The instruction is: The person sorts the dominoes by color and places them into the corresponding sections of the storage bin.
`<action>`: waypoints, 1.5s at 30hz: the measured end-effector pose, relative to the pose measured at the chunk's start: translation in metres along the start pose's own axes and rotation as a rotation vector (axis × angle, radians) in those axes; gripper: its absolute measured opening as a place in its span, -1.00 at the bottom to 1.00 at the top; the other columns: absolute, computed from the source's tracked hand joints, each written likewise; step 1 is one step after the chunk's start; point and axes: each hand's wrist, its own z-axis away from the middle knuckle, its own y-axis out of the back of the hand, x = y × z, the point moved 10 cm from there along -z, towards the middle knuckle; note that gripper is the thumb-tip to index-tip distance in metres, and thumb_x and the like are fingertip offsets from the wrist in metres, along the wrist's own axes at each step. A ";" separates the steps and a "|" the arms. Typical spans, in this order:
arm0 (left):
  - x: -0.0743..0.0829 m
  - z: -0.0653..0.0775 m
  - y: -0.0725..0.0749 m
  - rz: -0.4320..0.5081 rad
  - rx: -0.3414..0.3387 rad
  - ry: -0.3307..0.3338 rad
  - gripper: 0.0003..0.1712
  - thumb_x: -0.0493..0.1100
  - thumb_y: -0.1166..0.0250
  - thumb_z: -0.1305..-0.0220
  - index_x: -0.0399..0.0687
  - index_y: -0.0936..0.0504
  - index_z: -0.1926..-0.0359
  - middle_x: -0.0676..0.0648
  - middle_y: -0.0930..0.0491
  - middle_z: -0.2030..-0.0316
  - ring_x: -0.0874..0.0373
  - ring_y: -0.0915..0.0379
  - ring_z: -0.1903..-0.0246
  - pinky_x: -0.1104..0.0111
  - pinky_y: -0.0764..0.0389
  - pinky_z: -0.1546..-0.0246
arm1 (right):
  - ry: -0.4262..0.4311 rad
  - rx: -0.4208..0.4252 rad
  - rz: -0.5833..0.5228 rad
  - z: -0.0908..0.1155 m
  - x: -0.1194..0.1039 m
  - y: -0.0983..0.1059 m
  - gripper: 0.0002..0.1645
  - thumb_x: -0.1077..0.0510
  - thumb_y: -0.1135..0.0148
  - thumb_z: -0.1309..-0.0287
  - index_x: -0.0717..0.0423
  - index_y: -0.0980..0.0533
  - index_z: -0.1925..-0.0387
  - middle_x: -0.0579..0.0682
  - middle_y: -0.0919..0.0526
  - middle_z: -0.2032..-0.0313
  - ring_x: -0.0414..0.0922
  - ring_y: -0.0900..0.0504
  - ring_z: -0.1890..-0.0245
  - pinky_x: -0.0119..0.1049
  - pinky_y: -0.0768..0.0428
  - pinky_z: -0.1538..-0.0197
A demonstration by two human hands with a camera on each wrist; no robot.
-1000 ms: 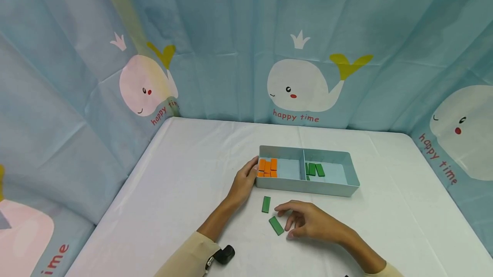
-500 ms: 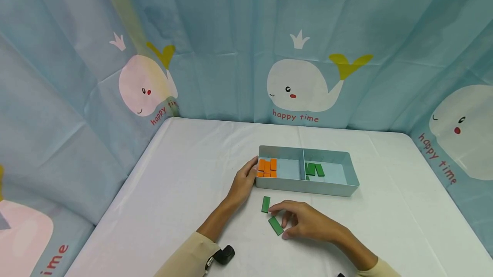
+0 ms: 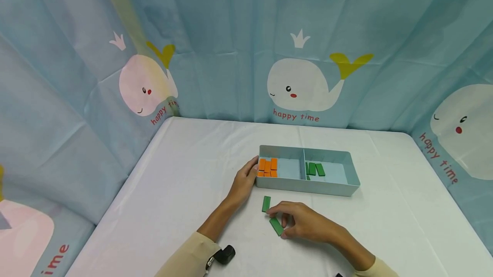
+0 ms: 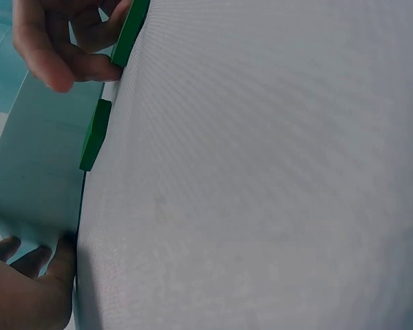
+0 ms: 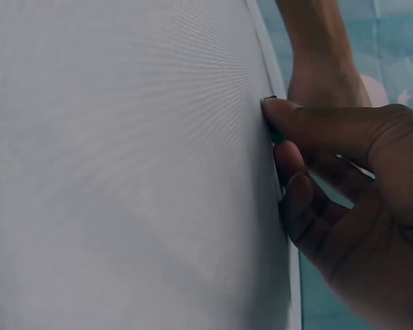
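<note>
My left hand (image 3: 242,183) rests against the left end of a grey-blue two-part box (image 3: 308,186), its fingers touching the wall. In front of the box, my right hand (image 3: 306,222) pinches a green domino-shaped block (image 3: 276,226) lying on the table, thumb at the near end and a finger at the far end. In the right wrist view the hand (image 5: 361,185) hides most of that block. A second green block (image 3: 266,204) lies just beyond, close to the index fingertip; the left wrist view also shows this loose green block (image 4: 95,135) beside the box.
Several orange blocks (image 3: 267,167) sit in the box's left compartment, and several green blocks (image 3: 316,169) in the right one. A white cloth covers the table (image 3: 192,161). Behind it hangs a blue curtain (image 3: 223,84) with whale prints.
My right hand has moved left, and its thumb and finger have closed in on the nearer green block. My left hand and the box have stayed where they were.
</note>
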 end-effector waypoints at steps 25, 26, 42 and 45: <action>0.001 0.002 -0.002 -0.003 -0.012 0.009 -0.36 -0.02 0.07 -0.75 -0.18 -0.18 -0.65 -0.19 -0.24 -0.61 -0.11 -0.06 -0.63 -0.07 -0.08 -0.65 | 0.044 0.178 0.038 0.019 -0.009 0.038 -0.27 0.23 -0.61 -0.12 0.00 -0.57 -0.34 -0.16 -0.72 -0.08 -0.16 -0.72 0.08 -0.25 -0.71 0.11; 0.001 0.002 -0.002 -0.004 -0.014 0.013 -0.36 -0.01 0.07 -0.75 -0.17 -0.17 -0.66 -0.17 -0.23 -0.61 -0.10 -0.06 -0.63 -0.06 -0.08 -0.65 | 0.038 0.188 0.040 0.021 -0.009 0.041 -0.27 0.22 -0.61 -0.12 0.01 -0.57 -0.33 -0.16 -0.72 -0.07 -0.16 -0.72 0.08 -0.24 -0.71 0.11; 0.000 0.002 -0.003 0.029 -0.019 0.013 -0.37 -0.02 0.07 -0.75 -0.15 -0.17 -0.66 -0.16 -0.23 -0.62 -0.08 -0.05 -0.64 -0.04 -0.07 -0.66 | 0.028 0.347 0.072 0.051 -0.009 0.086 -0.32 0.18 -0.60 -0.17 -0.09 -0.58 -0.32 -0.13 -0.73 -0.13 -0.21 -0.70 0.07 -0.32 -0.72 0.12; -0.001 0.001 -0.003 0.032 -0.021 0.012 -0.36 -0.02 0.07 -0.75 -0.15 -0.17 -0.66 -0.15 -0.22 -0.62 -0.08 -0.04 -0.64 -0.04 -0.06 -0.66 | 0.029 0.379 0.090 0.054 -0.009 0.093 -0.31 0.18 -0.61 -0.15 -0.05 -0.59 -0.32 -0.12 -0.72 -0.14 -0.22 -0.70 0.08 -0.34 -0.72 0.13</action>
